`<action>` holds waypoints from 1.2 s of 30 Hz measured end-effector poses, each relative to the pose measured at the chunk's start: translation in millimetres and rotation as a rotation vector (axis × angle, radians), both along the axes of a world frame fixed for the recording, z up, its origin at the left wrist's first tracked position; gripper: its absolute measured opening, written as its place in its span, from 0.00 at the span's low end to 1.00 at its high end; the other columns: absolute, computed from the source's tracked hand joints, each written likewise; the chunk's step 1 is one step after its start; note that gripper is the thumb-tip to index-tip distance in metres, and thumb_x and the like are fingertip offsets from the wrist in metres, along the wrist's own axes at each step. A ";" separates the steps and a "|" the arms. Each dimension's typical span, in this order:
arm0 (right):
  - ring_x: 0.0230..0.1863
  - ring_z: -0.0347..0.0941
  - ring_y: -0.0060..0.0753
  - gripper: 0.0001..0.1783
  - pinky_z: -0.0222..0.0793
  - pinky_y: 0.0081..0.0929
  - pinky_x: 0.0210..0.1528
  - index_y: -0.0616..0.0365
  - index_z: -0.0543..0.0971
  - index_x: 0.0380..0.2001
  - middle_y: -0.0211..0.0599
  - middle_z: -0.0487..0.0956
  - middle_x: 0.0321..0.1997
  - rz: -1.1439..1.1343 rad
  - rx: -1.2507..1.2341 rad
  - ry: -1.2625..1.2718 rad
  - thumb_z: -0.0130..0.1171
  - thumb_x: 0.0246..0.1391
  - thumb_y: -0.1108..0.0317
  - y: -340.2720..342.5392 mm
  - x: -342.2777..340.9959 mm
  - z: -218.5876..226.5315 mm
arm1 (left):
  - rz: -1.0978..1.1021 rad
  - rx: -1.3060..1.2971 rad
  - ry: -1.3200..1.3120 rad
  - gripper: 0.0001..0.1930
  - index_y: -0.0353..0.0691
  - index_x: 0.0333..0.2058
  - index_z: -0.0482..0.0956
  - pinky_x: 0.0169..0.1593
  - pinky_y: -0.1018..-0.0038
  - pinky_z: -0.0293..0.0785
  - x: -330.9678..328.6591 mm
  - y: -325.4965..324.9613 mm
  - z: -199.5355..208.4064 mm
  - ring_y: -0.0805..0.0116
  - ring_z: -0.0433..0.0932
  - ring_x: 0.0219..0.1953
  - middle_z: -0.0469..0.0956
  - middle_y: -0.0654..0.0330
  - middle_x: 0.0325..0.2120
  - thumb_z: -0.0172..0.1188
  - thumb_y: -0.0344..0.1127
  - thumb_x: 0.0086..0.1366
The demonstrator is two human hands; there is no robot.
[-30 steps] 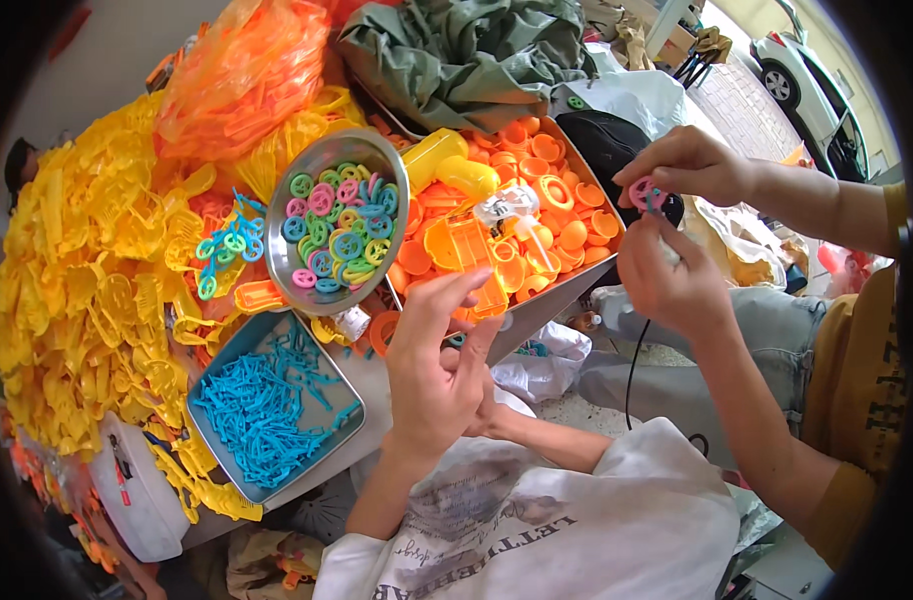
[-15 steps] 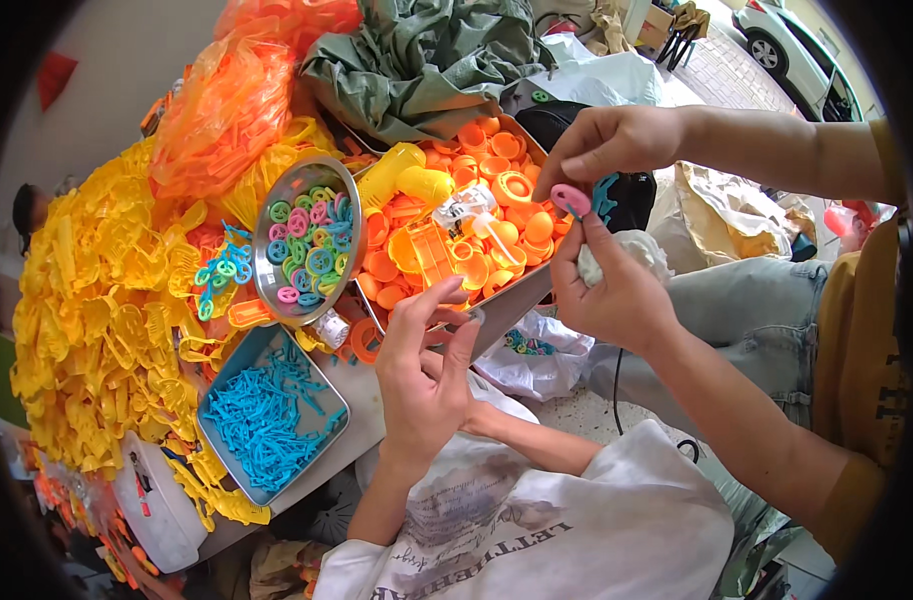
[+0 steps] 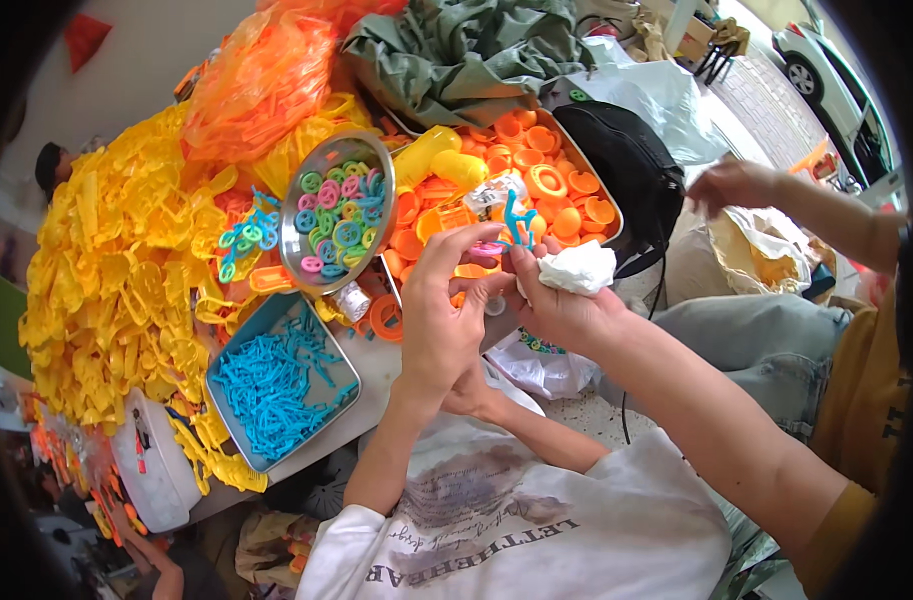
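Note:
My left hand point(image 3: 442, 310) is raised at the middle, its fingers curved and the thumb apart below them. Its fingertips reach a pink ring-like plastic piece point(image 3: 489, 249), which a co-worker's hand point(image 3: 567, 305) also meets from the right. That co-worker's fingers hold a thin branching blue plastic piece point(image 3: 519, 220), and a crumpled white tissue point(image 3: 579, 268) lies against the same hand. Mostly hidden behind my left hand is my right hand point(image 3: 467, 392); its fingers do not show. Close by the left thumb is a small translucent ring point(image 3: 495, 306).
A metal bowl point(image 3: 304, 240) holds coloured discs, beside a tray point(image 3: 345, 385) of blue pieces. Orange parts fill another tray point(image 3: 609, 228) behind the hands. Yellow parts point(image 3: 117, 290) heap up at left. The co-worker's other hand point(image 3: 732, 187) is at right, past a black bag point(image 3: 627, 170).
The co-worker's near hand has brought the pink and blue pieces left to my left hand. Their other hand has drawn away to the right. My left hand has risen slightly.

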State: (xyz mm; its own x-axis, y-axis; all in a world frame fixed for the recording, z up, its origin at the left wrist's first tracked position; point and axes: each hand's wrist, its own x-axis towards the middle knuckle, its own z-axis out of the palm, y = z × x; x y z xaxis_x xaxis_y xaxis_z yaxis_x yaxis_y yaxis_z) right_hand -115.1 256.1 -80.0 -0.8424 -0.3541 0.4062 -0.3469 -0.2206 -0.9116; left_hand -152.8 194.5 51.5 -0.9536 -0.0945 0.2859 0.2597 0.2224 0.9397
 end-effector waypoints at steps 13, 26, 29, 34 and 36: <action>0.27 0.76 0.26 0.06 0.71 0.19 0.28 0.67 0.75 0.35 0.39 0.77 0.31 0.116 0.038 -0.012 0.55 0.53 0.81 -1.7 0.7 14.0 | 0.323 -0.071 0.368 0.05 0.30 0.37 0.77 0.41 0.78 0.78 26.0 -44.9 -2.3 0.69 0.78 0.38 0.76 0.55 0.38 0.58 0.23 0.63; 0.28 0.74 0.30 0.26 0.74 0.28 0.26 0.69 0.63 0.58 0.45 0.76 0.40 0.324 -0.301 -0.492 0.46 0.65 0.60 -51.2 4.4 89.5 | 0.622 -0.105 0.355 0.05 0.30 0.33 0.75 0.35 0.79 0.80 114.3 -112.7 -29.5 0.69 0.78 0.36 0.75 0.53 0.34 0.60 0.27 0.64; 0.36 0.74 0.26 0.22 0.75 0.24 0.35 0.69 0.68 0.58 0.40 0.74 0.46 0.578 -0.074 -0.341 0.49 0.64 0.67 -67.1 -10.9 96.2 | 0.649 0.134 0.210 0.07 0.32 0.33 0.76 0.37 0.79 0.78 128.9 -124.3 -34.9 0.72 0.77 0.36 0.75 0.57 0.33 0.63 0.29 0.62; 0.37 0.73 0.18 0.19 0.72 0.18 0.34 0.64 0.73 0.54 0.34 0.75 0.42 0.764 0.123 -0.445 0.47 0.67 0.62 -104.7 -24.1 100.2 | 0.673 0.392 0.065 0.06 0.34 0.33 0.76 0.42 0.76 0.73 151.1 -144.4 -35.5 0.72 0.77 0.37 0.76 0.59 0.34 0.64 0.28 0.61; 0.35 0.75 0.22 0.19 0.73 0.21 0.37 0.65 0.73 0.52 0.35 0.77 0.40 0.710 0.192 -0.392 0.45 0.68 0.62 -129.5 -18.7 108.1 | 0.713 -0.178 0.129 0.06 0.34 0.34 0.77 0.44 0.72 0.74 153.2 -156.6 -33.1 0.65 0.78 0.38 0.77 0.56 0.35 0.64 0.24 0.58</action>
